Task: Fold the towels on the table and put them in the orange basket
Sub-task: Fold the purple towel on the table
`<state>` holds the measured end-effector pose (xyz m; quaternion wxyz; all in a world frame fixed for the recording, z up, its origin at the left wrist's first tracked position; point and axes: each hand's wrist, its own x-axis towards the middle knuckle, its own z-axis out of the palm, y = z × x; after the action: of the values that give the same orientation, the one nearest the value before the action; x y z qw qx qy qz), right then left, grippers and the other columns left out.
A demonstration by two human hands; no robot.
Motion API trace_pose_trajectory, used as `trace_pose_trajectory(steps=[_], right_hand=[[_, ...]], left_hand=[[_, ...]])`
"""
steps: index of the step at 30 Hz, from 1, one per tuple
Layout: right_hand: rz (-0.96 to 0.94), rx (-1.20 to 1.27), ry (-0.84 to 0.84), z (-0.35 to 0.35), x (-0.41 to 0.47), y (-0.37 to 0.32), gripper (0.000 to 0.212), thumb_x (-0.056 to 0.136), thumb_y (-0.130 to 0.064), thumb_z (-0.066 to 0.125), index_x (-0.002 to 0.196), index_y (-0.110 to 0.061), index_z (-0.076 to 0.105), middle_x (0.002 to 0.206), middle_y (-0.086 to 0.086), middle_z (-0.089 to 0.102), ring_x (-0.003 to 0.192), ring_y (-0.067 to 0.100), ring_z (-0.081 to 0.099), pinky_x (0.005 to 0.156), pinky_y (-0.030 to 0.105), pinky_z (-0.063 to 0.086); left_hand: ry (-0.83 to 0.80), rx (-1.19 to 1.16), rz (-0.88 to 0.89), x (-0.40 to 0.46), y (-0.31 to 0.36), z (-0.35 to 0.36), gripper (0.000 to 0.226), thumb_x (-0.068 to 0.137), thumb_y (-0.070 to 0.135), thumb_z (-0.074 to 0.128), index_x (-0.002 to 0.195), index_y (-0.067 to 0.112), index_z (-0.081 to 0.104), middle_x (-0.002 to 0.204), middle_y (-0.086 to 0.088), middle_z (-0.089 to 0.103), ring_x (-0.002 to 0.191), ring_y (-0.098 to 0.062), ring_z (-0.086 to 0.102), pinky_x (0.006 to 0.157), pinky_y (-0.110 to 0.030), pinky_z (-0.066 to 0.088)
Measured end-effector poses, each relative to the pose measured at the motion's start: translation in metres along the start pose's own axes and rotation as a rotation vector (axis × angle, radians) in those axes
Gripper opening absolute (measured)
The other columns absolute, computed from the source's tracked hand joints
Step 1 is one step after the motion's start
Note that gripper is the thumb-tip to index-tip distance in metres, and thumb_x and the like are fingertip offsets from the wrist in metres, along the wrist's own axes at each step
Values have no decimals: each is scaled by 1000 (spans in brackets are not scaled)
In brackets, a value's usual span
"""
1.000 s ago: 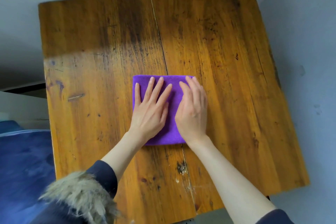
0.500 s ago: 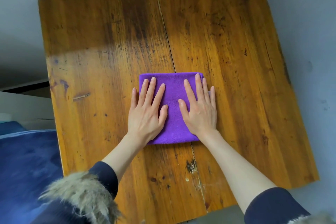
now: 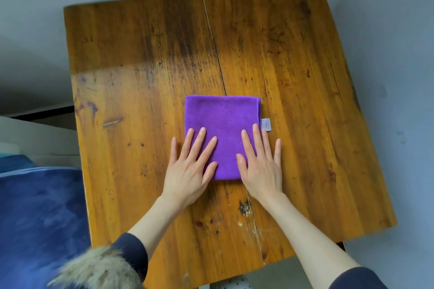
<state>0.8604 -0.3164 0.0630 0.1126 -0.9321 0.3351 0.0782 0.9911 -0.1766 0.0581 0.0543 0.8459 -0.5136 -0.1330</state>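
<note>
Folded purple microfibre towel [image 3: 223,122] lies under both my flat palms, left hand [image 3: 190,169] and right hand [image 3: 261,166] apart, fingers straight. Risk: lifting carelessly unfolds layers. Orange basket not visible beyond my hands.

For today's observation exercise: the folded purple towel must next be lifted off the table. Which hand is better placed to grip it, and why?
Neither clearly, perhaps the right hand: like the left hand, it lies flat on the purple towel, but beside the layered edge with the label.

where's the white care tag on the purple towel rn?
Head view: the small white care tag sticks out from the right edge of the folded purple towel, just beyond the right hand fingertips.
</note>
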Motion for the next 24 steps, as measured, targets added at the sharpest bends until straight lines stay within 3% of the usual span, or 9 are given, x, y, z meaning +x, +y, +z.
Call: trace_pose_trajectory(steps=[4,6,9,11,14,17,20,24], right_hand=[[-12,-2,-50,-5,4,0,58,98,-43,26,150,-24,8,158,3,0,145,22,-3,114,49,-6],[-24,89,-38,-12,0,0,56,98,-39,32,149,-23,16,158,2,5,146,20,2,115,47,-4],[28,312,72,-25,-6,0,44,95,-25,46,138,-13,44,148,9,35,137,24,33,114,43,23],[180,480,127,-32,-3,3,37,93,-19,51,129,-8,52,133,11,49,121,26,48,101,39,40],[412,583,49,-39,12,7,38,92,-30,56,124,-11,51,124,7,50,112,24,52,91,36,45],[433,555,-50,-41,25,10,47,89,-40,57,126,-12,49,125,6,50,113,22,51,88,34,46],[529,594,-89,-43,40,9,47,89,-43,57,124,-11,49,122,7,54,110,24,53,87,35,47],[673,713,-189,-41,55,9,40,86,-39,63,113,-10,53,111,6,61,99,25,60,85,42,52]], left_hand=[[-56,-51,9,2,1,-11,56,95,45,28,147,22,27,155,-8,20,143,-33,13,112,-54,16],[-29,-131,17,-1,2,-20,49,96,34,40,143,18,37,153,-9,26,142,-34,18,112,-54,18],[82,-302,-35,-3,1,-32,40,89,6,54,129,9,54,143,-14,43,136,-33,35,110,-50,30],[146,-456,-146,-1,1,-37,39,89,0,52,127,5,54,137,-16,47,130,-30,42,108,-40,35],[191,-654,-379,8,1,-41,37,90,4,52,127,5,51,127,-14,47,114,-27,52,101,-31,40],[175,-791,-630,20,-2,-41,35,91,15,56,125,8,52,119,-12,53,92,-21,58,85,-21,40],[106,-859,-797,36,-8,-42,37,89,28,60,121,11,54,111,-9,61,100,-23,58,89,-31,43],[-7,-851,-829,50,-9,-46,40,86,28,64,120,11,54,109,-9,62,97,-23,58,85,-33,46]])
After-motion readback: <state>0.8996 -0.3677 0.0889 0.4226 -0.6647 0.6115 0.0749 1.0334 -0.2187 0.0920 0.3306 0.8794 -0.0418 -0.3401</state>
